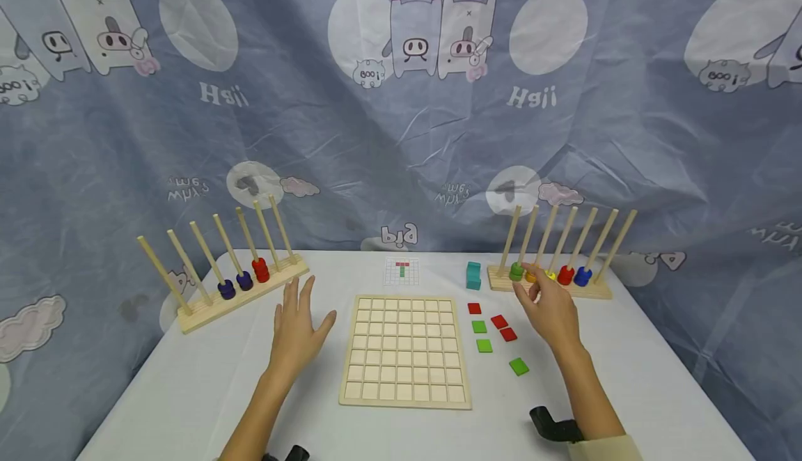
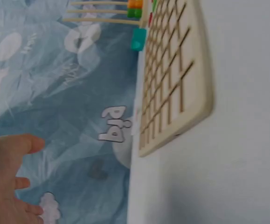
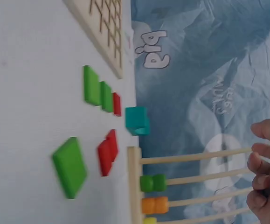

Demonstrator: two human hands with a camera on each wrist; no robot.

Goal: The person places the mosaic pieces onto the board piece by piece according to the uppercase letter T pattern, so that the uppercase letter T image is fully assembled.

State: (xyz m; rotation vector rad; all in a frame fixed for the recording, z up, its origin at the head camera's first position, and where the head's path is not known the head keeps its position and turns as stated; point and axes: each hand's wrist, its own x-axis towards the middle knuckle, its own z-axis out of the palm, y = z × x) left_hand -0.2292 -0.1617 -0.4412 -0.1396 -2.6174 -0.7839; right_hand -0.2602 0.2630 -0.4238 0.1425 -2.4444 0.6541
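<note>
My left hand [image 1: 294,329] hovers over the table between the left peg rack [image 1: 207,313] and the gridded wooden board [image 1: 406,344], its fingers spread with nothing in them. Over the front of the right peg rack [image 1: 499,281] is my right hand [image 1: 553,311]. In the right wrist view its fingers [image 3: 260,175] are loosely bent and hold nothing. That rack carries green beads [image 1: 516,271], orange beads [image 3: 154,205], yellow, red beads [image 1: 566,275] and blue beads [image 1: 583,276]. On the left rack sit dark blue beads [image 1: 226,290] and red beads [image 1: 260,270].
Red tiles [image 1: 474,308] and green tiles [image 1: 519,367] lie flat right of the board. Behind it is a small grid card [image 1: 391,277] with a red and green pattern. Teal blocks [image 1: 473,276] stand beside the right rack. A printed grey-blue cloth [image 1: 401,141] hangs behind the table.
</note>
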